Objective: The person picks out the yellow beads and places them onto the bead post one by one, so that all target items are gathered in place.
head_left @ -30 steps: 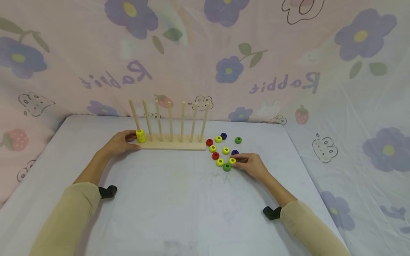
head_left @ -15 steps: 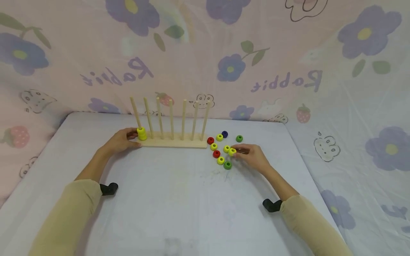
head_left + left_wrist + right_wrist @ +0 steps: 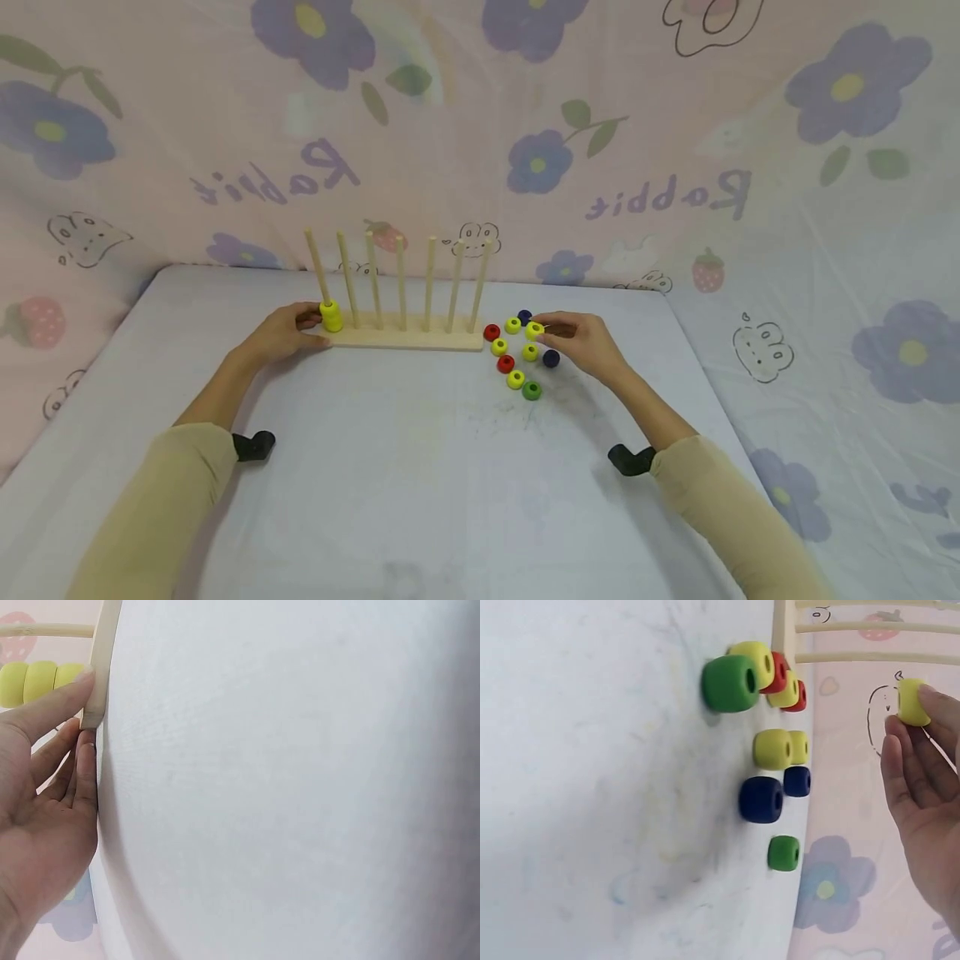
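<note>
A wooden peg stand (image 3: pixel 405 340) with several upright rods stands on the table. Three yellow beads (image 3: pixel 40 682) are stacked on its leftmost rod. My left hand (image 3: pixel 281 333) holds that end of the base, thumb (image 3: pixel 64 705) over its edge beside the beads and fingers round the end. Between thumb and fingertips, my right hand (image 3: pixel 585 343) pinches a yellow bead (image 3: pixel 913 703), raised above the table. Below it lie loose beads: yellow (image 3: pixel 772 749), red (image 3: pixel 506 363), dark blue (image 3: pixel 761 800) and green (image 3: pixel 730 684).
The loose beads lie in a cluster just right of the stand's right end. A white cloth (image 3: pixel 390 467) covers the table. Behind it hangs a patterned curtain (image 3: pixel 435 150). A black piece (image 3: pixel 255 447) sticks out at each sleeve cuff.
My right hand has lifted the yellow bead from the front of the cluster and carried it back and slightly left. My left hand stays at the stand's end.
</note>
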Action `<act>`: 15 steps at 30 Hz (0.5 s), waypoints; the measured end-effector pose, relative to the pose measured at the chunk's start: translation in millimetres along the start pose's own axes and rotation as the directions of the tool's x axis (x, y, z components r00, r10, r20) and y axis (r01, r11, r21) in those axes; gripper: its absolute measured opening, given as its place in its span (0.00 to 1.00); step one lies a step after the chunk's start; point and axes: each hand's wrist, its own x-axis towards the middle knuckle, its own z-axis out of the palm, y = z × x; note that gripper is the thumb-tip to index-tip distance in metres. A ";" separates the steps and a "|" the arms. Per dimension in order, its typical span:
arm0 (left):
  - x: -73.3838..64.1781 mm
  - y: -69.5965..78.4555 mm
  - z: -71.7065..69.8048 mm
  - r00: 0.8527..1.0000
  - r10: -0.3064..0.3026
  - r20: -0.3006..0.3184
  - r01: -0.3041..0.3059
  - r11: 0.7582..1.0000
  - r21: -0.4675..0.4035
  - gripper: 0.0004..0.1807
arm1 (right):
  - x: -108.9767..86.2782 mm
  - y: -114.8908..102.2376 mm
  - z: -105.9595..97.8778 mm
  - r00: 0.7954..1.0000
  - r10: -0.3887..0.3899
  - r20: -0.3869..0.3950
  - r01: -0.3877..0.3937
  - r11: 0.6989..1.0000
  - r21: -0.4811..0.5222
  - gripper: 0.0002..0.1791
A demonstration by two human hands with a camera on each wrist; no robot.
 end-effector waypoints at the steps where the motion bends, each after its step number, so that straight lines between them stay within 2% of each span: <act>1: 0.4 0.1 -0.2 1.000 0.000 0.000 0.000 1.000 0.002 0.44 | 1.8 -2.3 -0.9 1.000 -0.008 0.000 0.008 1.000 0.003 0.17; 5: 1.7 -1.5 -0.6 1.000 0.001 0.002 -0.001 1.000 0.003 0.44 | 9.1 -11.4 -5.3 0.999 -0.044 0.000 0.044 0.999 -0.007 0.18; 15: 1.1 -0.5 -0.7 1.000 -0.006 0.006 0.006 1.000 0.007 0.45 | 29.0 -43.3 -27.6 0.997 -0.073 -0.027 0.073 0.997 0.001 0.19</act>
